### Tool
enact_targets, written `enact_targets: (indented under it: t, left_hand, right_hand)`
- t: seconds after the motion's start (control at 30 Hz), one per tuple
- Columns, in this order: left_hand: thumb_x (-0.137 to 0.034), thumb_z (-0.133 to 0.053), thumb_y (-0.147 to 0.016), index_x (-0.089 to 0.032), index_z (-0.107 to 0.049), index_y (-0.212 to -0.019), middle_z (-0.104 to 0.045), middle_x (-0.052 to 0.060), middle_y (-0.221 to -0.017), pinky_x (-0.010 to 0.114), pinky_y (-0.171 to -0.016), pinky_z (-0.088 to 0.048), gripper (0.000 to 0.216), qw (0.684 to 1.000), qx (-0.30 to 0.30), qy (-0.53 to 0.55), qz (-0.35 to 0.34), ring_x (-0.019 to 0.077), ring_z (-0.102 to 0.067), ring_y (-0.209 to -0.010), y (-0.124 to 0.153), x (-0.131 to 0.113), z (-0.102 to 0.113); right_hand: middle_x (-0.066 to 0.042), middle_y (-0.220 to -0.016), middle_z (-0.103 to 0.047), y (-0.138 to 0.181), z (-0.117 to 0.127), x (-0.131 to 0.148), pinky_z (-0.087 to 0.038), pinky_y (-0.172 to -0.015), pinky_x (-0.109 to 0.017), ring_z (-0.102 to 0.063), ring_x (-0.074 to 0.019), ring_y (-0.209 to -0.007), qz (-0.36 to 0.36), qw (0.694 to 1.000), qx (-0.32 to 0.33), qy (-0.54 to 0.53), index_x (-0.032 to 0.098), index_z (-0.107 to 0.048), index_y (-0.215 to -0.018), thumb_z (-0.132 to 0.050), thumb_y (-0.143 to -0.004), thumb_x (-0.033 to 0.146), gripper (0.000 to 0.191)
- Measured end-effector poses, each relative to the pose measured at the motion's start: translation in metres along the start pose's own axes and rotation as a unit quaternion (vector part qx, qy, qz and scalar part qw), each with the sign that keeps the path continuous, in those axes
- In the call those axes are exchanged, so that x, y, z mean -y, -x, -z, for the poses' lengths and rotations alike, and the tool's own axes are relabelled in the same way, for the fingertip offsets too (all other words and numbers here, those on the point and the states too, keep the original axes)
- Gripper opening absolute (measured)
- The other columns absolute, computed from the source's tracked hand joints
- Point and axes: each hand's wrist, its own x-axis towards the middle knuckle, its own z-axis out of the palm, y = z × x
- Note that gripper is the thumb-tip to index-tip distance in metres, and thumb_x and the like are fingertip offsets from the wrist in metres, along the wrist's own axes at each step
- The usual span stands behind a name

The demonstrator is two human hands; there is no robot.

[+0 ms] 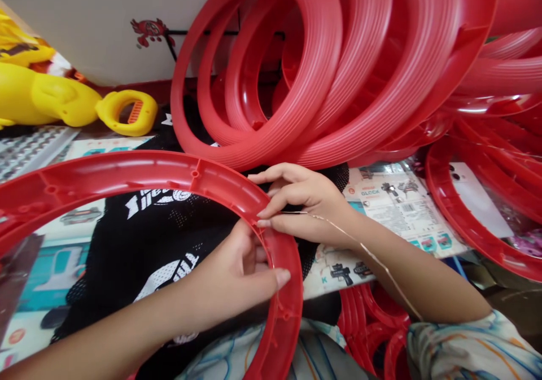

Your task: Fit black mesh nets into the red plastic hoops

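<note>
A large red plastic ring half (pixel 105 171) lies with its hollow, ribbed side up; small posts stand in its channel. My left hand (pixel 241 275) grips its right-hand stretch, thumb lying in the channel and fingers curled around the inner edge. My right hand (pixel 307 202) is at the same ring's upper right part, with fingers bent close together on a thin copper-coloured wire (pixel 375 257). From these fingertips the wire runs back across my right forearm. More fine wire seems to follow the ring's inside. Black cloth with white print (pixel 169 256) shows through the ring.
Several ridged red rings (pixel 322 86) lean in a stack behind my hands. More red ring halves (pixel 444 199) pile up at the right. At the left lies a yellow toy with a ring handle (pixel 127 113). Printed cardboard (pixel 398 210) covers the work surface.
</note>
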Motion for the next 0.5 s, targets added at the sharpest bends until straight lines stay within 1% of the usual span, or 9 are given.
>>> enact_targets:
  t: [0.1, 0.17, 0.27, 0.37, 0.43, 0.5]
  left_hand:
    - [-0.008, -0.065, -0.076, -0.028, -0.027, -0.126, -0.060, 0.001, -0.100, 0.031, -0.079, -0.053, 0.066, 0.998, 0.029, 0.041, 0.044, 0.0123, -0.063, -0.084, 0.005, 0.002, -0.004]
    - [-0.008, -0.062, -0.078, -0.030, -0.022, -0.130, -0.059, 0.002, -0.103, 0.031, -0.078, -0.053, 0.068, 0.997, 0.020, 0.051, 0.058, 0.0133, -0.062, -0.087, 0.007, 0.004, -0.008]
    - [-0.010, -0.059, -0.078, -0.028, -0.024, -0.129, -0.059, 0.005, -0.109, 0.029, -0.079, -0.052, 0.064, 0.997, -0.035, 0.019, 0.065, 0.0162, -0.061, -0.097, 0.008, 0.005, -0.014]
    - [-0.011, -0.058, -0.075, -0.025, -0.026, -0.128, -0.057, 0.006, -0.116, 0.031, -0.087, -0.049, 0.064, 0.991, -0.100, -0.058, 0.070, 0.0179, -0.059, -0.104, 0.009, 0.004, -0.019]
    - [-0.011, -0.058, -0.073, -0.023, -0.027, -0.128, -0.056, 0.009, -0.118, 0.034, -0.089, -0.048, 0.065, 0.985, -0.123, -0.100, 0.073, 0.0198, -0.059, -0.104, 0.009, 0.004, -0.022]
    - [-0.011, -0.059, -0.070, -0.020, -0.028, -0.128, -0.056, 0.011, -0.118, 0.036, -0.088, -0.048, 0.066, 0.980, -0.139, -0.124, 0.073, 0.0225, -0.060, -0.103, 0.009, 0.004, -0.023]
  right_hand:
    - [-0.009, -0.116, -0.061, 0.000, -0.001, 0.000, -0.055, -0.074, -0.031, -0.063, -0.0123, -0.079, -0.002, 1.000, -0.006, 0.004, 0.013, -0.071, -0.074, -0.070, -0.073, 0.010, 0.004]
    - [-0.009, -0.116, -0.061, 0.000, -0.001, -0.001, -0.055, -0.073, -0.031, -0.063, -0.0120, -0.078, -0.002, 1.000, -0.007, 0.007, 0.013, -0.071, -0.074, -0.070, -0.073, 0.008, 0.005]
    - [-0.010, -0.116, -0.061, 0.000, -0.002, -0.001, -0.055, -0.072, -0.030, -0.062, -0.0113, -0.076, 0.000, 1.000, -0.006, 0.002, 0.011, -0.071, -0.074, -0.070, -0.073, 0.007, 0.005]
    - [-0.009, -0.116, -0.060, 0.000, -0.003, 0.000, -0.055, -0.074, -0.030, -0.063, -0.0120, -0.079, -0.003, 1.000, -0.003, 0.000, 0.013, -0.071, -0.074, -0.069, -0.073, 0.006, 0.008]
    - [-0.007, -0.116, -0.060, 0.000, -0.005, 0.001, -0.055, -0.076, -0.031, -0.063, -0.0133, -0.084, -0.005, 1.000, -0.004, 0.002, 0.015, -0.071, -0.074, -0.069, -0.073, 0.006, 0.009]
    - [-0.007, -0.116, -0.060, 0.001, -0.006, 0.002, -0.056, -0.076, -0.031, -0.064, -0.0134, -0.084, -0.004, 1.000, -0.005, 0.005, 0.014, -0.071, -0.074, -0.069, -0.073, 0.006, 0.009]
